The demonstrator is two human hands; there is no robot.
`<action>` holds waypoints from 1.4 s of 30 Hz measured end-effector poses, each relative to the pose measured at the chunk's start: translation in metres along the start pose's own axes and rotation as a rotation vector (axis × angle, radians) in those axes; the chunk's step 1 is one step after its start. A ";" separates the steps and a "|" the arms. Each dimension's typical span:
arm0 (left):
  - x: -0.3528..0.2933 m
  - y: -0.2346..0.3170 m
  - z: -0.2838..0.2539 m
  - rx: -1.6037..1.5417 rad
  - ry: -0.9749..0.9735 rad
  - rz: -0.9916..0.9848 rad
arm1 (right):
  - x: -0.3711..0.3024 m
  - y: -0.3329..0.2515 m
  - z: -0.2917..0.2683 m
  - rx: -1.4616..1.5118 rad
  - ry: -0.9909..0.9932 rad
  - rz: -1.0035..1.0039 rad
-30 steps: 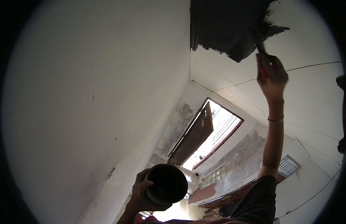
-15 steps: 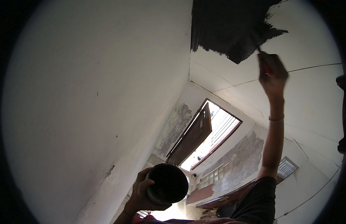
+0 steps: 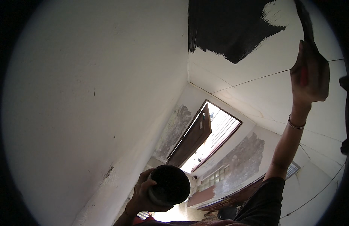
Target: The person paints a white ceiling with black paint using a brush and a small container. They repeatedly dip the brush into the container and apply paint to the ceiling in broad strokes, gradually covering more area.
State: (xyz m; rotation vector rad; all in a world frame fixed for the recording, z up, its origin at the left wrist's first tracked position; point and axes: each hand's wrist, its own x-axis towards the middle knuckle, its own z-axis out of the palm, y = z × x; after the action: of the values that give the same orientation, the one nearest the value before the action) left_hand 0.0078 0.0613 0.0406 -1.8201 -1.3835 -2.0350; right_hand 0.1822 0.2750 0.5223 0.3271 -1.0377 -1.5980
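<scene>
My left hand (image 3: 140,194) is wrapped around a round paint pot (image 3: 169,185) at the lower middle; its inside looks black, and how full it is I cannot make out. My raised right hand (image 3: 310,77) grips a paintbrush (image 3: 304,22) with a red handle and dark bristles pointing up. Whether the bristles touch the white ceiling (image 3: 257,92) I cannot tell. Left of the brush, a black painted patch (image 3: 231,30) with ragged edges covers part of the ceiling along its edge with the wall.
A long white wall (image 3: 88,105) with small chips fills the left. Beyond the pot stand a brown door leaf (image 3: 191,137) and a bright barred opening (image 3: 219,128). Bare grey plaster (image 3: 242,160) shows on the far wall. A thin cable (image 3: 313,196) runs at the lower right.
My right hand has moved right with the paintbrush, away from the black patch. The left hand and pot stay almost in place. The view has shifted slightly.
</scene>
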 end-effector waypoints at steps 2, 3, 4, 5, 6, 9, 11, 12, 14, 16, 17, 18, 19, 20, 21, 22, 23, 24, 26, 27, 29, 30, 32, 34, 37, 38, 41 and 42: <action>-0.002 0.000 0.001 -0.002 -0.003 -0.020 | -0.013 -0.012 0.004 -0.092 -0.067 -0.054; -0.003 0.000 0.001 -0.004 0.005 -0.020 | -0.024 -0.023 0.016 -0.094 0.001 -0.040; -0.004 0.000 0.001 0.002 0.008 -0.024 | -0.035 -0.034 0.028 -0.184 -0.064 -0.021; -0.006 0.000 0.001 0.011 0.011 -0.029 | -0.050 -0.045 0.037 -0.213 -0.172 -0.021; -0.007 0.000 0.000 0.016 0.012 -0.035 | -0.064 -0.058 0.053 -0.203 -0.148 -0.057; -0.011 -0.001 -0.002 0.049 0.024 -0.051 | -0.120 -0.104 0.087 -0.185 -0.285 -0.046; -0.013 -0.001 -0.005 0.077 0.045 -0.057 | -0.161 -0.133 0.105 -0.134 -0.340 -0.075; -0.014 -0.002 -0.006 0.090 0.054 -0.058 | -0.181 -0.148 0.110 -0.103 -0.445 -0.082; -0.017 -0.003 -0.009 0.114 0.069 -0.055 | -0.216 -0.172 0.121 -0.006 -0.507 -0.095; -0.019 -0.004 -0.011 0.071 0.107 -0.083 | -0.244 -0.190 0.125 0.085 -0.609 -0.104; -0.020 -0.004 -0.011 0.052 0.127 -0.085 | -0.254 -0.197 0.127 0.124 -0.656 -0.105; -0.020 -0.004 -0.013 0.092 0.128 -0.081 | -0.261 -0.203 0.128 0.167 -0.663 -0.094; -0.022 -0.003 -0.014 0.133 0.127 -0.068 | -0.267 -0.207 0.128 0.219 -0.678 -0.097; -0.021 -0.003 -0.015 0.174 0.129 -0.050 | -0.268 -0.210 0.129 0.262 -0.699 -0.085; -0.021 -0.003 -0.015 0.174 0.123 -0.065 | -0.268 -0.209 0.129 0.313 -0.722 -0.072; -0.021 -0.002 -0.016 0.174 0.117 -0.080 | -0.265 -0.206 0.130 0.377 -0.749 0.006; -0.020 -0.001 -0.016 0.176 0.113 -0.073 | -0.258 -0.200 0.132 0.409 -0.722 0.038; -0.019 0.000 -0.017 0.172 0.122 -0.079 | -0.249 -0.189 0.131 0.452 -0.698 0.063; -0.017 0.005 -0.018 0.167 0.136 -0.057 | -0.219 -0.159 0.129 0.534 -0.770 0.177; -0.015 0.007 -0.019 0.160 0.129 -0.043 | -0.199 -0.140 0.123 0.540 -0.712 0.243; -0.009 0.009 -0.019 0.143 0.111 -0.026 | -0.149 -0.100 0.109 0.459 -0.699 0.276; -0.007 0.011 -0.019 0.127 0.112 -0.007 | -0.120 -0.078 0.100 0.465 -0.610 0.265; -0.003 0.014 -0.017 0.111 0.108 0.023 | -0.061 -0.034 0.078 0.528 -0.547 0.331; 0.000 0.016 -0.014 0.055 0.091 0.026 | -0.005 0.009 0.058 0.505 -0.459 0.265; 0.001 0.020 -0.010 0.007 0.067 0.032 | 0.055 0.051 0.032 0.301 -0.468 0.138; 0.001 0.021 -0.009 -0.005 0.060 0.025 | 0.067 0.056 0.023 0.337 -0.431 0.127; -0.003 0.023 -0.007 -0.026 0.035 0.020 | 0.093 0.066 -0.011 0.237 -0.360 0.063; -0.005 0.023 -0.006 -0.022 0.025 0.013 | 0.096 0.063 -0.020 0.180 -0.325 0.027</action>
State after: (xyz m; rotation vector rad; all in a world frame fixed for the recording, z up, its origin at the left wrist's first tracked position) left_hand 0.0185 0.0415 0.0498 -1.8004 -1.3453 -2.0677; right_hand 0.2061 0.1824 0.5887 0.1744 -1.4339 -1.5681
